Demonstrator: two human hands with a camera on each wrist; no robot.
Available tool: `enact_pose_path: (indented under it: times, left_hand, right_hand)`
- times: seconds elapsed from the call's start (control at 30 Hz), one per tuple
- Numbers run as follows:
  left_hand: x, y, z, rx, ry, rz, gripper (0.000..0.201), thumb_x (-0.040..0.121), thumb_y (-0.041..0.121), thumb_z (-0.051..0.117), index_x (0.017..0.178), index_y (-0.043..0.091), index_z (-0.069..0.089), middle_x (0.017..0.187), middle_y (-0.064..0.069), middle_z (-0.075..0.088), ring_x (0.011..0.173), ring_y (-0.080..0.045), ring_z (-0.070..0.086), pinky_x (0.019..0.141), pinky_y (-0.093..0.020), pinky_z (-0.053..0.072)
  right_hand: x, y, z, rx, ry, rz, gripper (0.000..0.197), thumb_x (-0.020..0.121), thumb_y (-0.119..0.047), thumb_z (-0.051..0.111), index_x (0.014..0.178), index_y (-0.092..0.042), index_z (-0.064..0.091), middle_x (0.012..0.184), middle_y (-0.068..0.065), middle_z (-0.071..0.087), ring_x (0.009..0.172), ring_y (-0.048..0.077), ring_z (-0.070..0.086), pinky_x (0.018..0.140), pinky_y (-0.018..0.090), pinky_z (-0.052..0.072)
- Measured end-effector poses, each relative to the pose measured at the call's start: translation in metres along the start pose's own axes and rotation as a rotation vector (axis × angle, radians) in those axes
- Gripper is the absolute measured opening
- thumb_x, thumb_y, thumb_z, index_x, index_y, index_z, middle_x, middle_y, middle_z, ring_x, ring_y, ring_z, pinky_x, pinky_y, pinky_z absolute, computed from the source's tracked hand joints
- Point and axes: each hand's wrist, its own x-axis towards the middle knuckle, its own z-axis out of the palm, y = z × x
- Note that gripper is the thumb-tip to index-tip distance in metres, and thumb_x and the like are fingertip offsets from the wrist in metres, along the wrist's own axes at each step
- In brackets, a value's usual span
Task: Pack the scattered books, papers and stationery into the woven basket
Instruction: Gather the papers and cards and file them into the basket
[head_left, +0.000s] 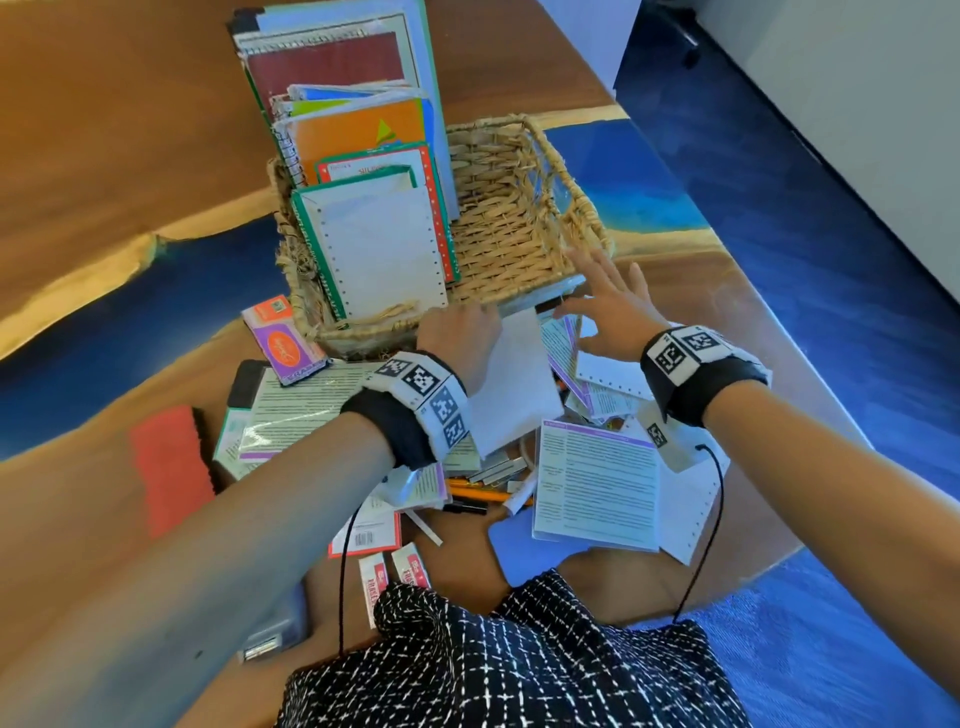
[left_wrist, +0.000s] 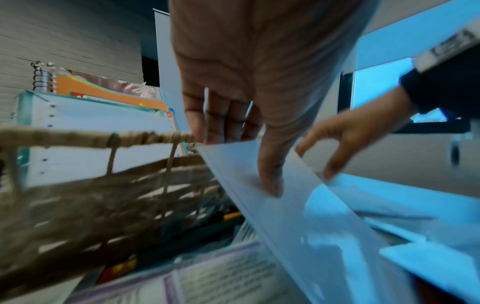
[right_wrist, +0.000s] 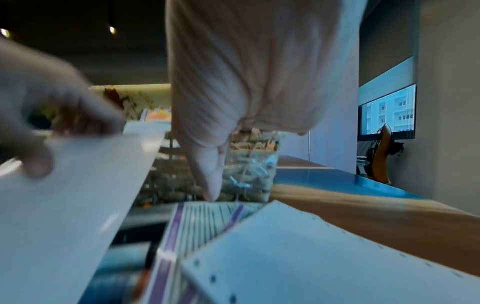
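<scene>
The woven basket (head_left: 519, 234) stands mid-table, with several notebooks (head_left: 363, 135) upright in its left half and its right half bare. Just in front of its near rim, my left hand (head_left: 467, 322) pinches a thin stack of plain white sheets (head_left: 514, 384), tilted up off the pile. In the left wrist view the thumb (left_wrist: 270, 181) lies on top of the sheets (left_wrist: 298, 216) and the other fingers are behind them. My right hand (head_left: 587, 291) is open with fingers spread at the basket's near right corner. Its thumb (right_wrist: 210, 181) points down at a purple-edged printed page (right_wrist: 205, 218).
Loose papers, a sleeved printed sheet (head_left: 597, 488), perforated paper (head_left: 685, 514) and pencils (head_left: 478, 491) litter the table before the basket. An eraser pack (head_left: 285, 343) lies left of it, a red pad (head_left: 171, 467) further left, small eraser boxes (head_left: 395, 571) near me. The table edge runs along the right.
</scene>
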Motion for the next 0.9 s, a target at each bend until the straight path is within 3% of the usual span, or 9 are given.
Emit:
enact_pose_path:
  times: [0.1,0.2,0.33,0.43,0.57,0.7,0.8,0.9]
  left_hand:
    - [0.003,0.0,-0.005,-0.034,0.083,0.011,0.048,0.087,0.018,0.064,0.126,0.005,0.04,0.128,-0.012,0.047,0.118,-0.028,0.045,0.084,-0.036,0.043]
    - [0.005,-0.005,-0.004,-0.047,0.155,-0.02,0.065,0.081,0.022,0.072,0.13,0.007,0.032,0.134,-0.015,0.035,0.121,-0.031,0.038,0.092,-0.039,0.041]
    - [0.01,-0.018,0.009,-0.161,-0.066,-0.055,0.099,0.071,0.04,0.078,0.143,0.01,0.017,0.143,-0.016,0.03,0.128,-0.035,0.036,0.099,-0.046,0.037]
    - [0.013,-0.022,0.016,-0.198,-0.135,-0.028,0.093,0.072,0.045,0.075,0.14,0.012,0.021,0.14,-0.013,0.035,0.123,-0.034,0.043,0.097,-0.045,0.038]
    - [0.017,-0.023,0.016,-0.229,-0.149,-0.024,0.087,0.076,0.05,0.07,0.14,0.014,0.023,0.143,-0.01,0.032,0.125,-0.033,0.041,0.098,-0.044,0.037]
    - [0.018,-0.024,0.017,-0.244,-0.144,-0.018,0.086,0.079,0.053,0.065,0.142,0.013,0.022,0.144,-0.011,0.032,0.127,-0.032,0.04,0.1,-0.043,0.035]
    - [0.02,-0.031,0.014,-0.346,-0.172,-0.001,0.086,0.082,0.06,0.056,0.144,0.012,0.021,0.146,-0.011,0.033,0.126,-0.03,0.042,0.099,-0.04,0.037]
    - [0.019,-0.037,0.006,-0.571,-0.218,-0.017,0.078,0.089,0.061,0.045,0.145,0.012,0.023,0.146,-0.011,0.037,0.126,-0.027,0.044,0.094,-0.032,0.038]
  right_hand:
    - [-0.008,-0.002,0.009,-0.025,0.039,0.075,0.074,0.074,-0.033,0.075,0.139,-0.03,0.039,0.156,0.007,-0.016,0.143,0.031,-0.018,0.11,0.063,-0.003]
    - [-0.015,-0.005,0.021,0.132,0.057,0.24,0.088,0.07,-0.034,0.079,0.142,-0.028,0.03,0.155,0.008,-0.021,0.142,0.034,-0.02,0.11,0.063,-0.001]
    - [-0.02,-0.002,0.04,0.364,-0.142,0.454,0.096,0.071,-0.031,0.079,0.145,-0.03,0.017,0.155,0.009,-0.019,0.142,0.04,-0.007,0.111,0.062,0.009]
    - [-0.02,-0.002,0.051,0.435,-0.181,0.487,0.092,0.073,-0.031,0.076,0.143,-0.025,0.017,0.151,0.015,0.01,0.137,0.043,0.014,0.106,0.06,0.026]
    - [-0.013,-0.015,0.051,0.298,-0.145,0.444,0.075,0.084,-0.037,0.063,0.14,-0.006,0.024,0.143,0.018,0.028,0.128,0.04,0.032,0.101,0.047,0.036]
    - [-0.01,-0.031,0.043,0.184,-0.061,0.399,0.026,0.094,-0.01,0.038,0.116,0.002,0.046,0.121,0.021,0.049,0.111,0.037,0.049,0.087,0.037,0.038]
    - [-0.016,-0.035,0.032,0.121,-0.051,0.343,0.022,0.092,-0.001,0.034,0.105,0.002,0.052,0.111,0.023,0.055,0.104,0.036,0.052,0.075,0.035,0.035]
    - [-0.03,-0.041,0.013,0.109,-0.04,0.298,0.023,0.09,0.002,0.038,0.107,0.002,0.054,0.109,0.025,0.056,0.101,0.036,0.054,0.071,0.034,0.035]
